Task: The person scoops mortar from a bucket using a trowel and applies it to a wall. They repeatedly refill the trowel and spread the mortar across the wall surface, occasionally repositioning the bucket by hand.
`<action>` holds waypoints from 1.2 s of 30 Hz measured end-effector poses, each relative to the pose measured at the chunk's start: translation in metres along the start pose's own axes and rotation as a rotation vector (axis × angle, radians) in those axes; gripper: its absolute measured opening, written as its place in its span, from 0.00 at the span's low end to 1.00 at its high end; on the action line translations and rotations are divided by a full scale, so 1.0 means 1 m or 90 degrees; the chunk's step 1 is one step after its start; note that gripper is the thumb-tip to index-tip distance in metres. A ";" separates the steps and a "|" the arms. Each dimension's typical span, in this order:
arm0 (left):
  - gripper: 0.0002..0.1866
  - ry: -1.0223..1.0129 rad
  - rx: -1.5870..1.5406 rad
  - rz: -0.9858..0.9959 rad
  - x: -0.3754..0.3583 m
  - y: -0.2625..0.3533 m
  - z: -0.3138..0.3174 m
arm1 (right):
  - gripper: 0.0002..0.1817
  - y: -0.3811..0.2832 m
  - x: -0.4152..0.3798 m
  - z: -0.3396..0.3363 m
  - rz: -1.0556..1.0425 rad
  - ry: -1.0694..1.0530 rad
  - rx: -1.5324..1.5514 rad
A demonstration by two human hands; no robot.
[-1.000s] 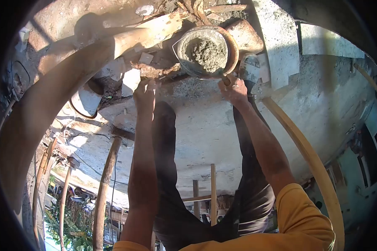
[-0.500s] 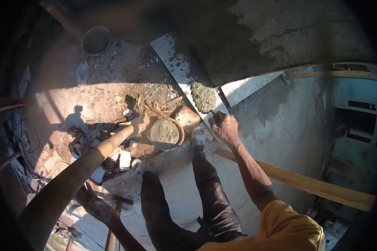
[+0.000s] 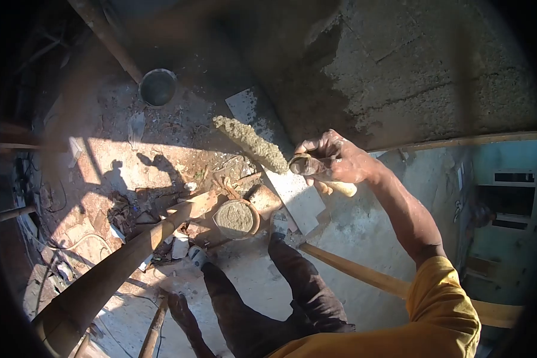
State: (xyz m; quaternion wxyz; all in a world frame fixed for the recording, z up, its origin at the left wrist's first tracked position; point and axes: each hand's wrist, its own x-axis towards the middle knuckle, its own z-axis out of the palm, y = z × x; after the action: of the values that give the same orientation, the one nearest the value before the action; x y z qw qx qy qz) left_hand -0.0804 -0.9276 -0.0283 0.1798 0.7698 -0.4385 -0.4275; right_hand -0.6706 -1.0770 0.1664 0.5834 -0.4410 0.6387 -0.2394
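My right hand is closed around the handle of a trowel, which is raised in front of the wall. A long heap of wet grey mortar lies on its blade and hides most of it. Beneath is a pale, mortar-spattered board. On the ground, near my feet, stands a round bucket of mortar. Down at the lower left is my left hand, close to the top of a wooden pole; its fingers cannot be made out, nor whether it touches the pole.
A thick bamboo pole slants across the left side. Beside the bucket lie a stone block and rubble. An empty-looking dark bucket stands farther off. The partly plastered wall fills the upper right; a timber crosses at right.
My right hand has risen from the board, lifting the mortar on the trowel. My left hand, spread earlier, has shifted right and slightly down. The view has tilted somewhat.
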 end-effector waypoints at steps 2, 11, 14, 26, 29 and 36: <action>0.33 -0.027 0.147 -0.138 -0.024 -0.152 -0.003 | 0.13 0.052 0.038 -0.047 0.013 -0.004 0.160; 0.39 -0.028 0.199 -0.338 -0.075 -0.189 0.014 | 0.17 0.046 -0.020 -0.116 0.139 0.508 -0.220; 0.40 -0.074 0.300 -0.130 -0.026 -0.194 0.042 | 0.12 0.198 0.015 0.011 -0.008 0.383 -0.128; 0.34 -0.123 0.480 0.016 0.053 -0.180 0.072 | 0.23 0.639 0.186 0.485 0.424 0.083 -0.330; 0.33 -0.095 0.481 0.009 0.062 -0.193 0.068 | 0.15 0.636 0.252 0.499 0.413 0.200 -0.198; 0.34 -0.089 0.522 0.000 0.059 -0.195 0.070 | 0.14 0.635 0.144 0.522 0.254 0.390 -0.180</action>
State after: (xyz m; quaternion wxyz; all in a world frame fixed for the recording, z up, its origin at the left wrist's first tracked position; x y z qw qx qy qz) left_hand -0.0210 -0.8626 -0.2245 -0.1719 0.7468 -0.5837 -0.2684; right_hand -0.3418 -0.7741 -0.5382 0.3343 -0.2920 0.8831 -0.1517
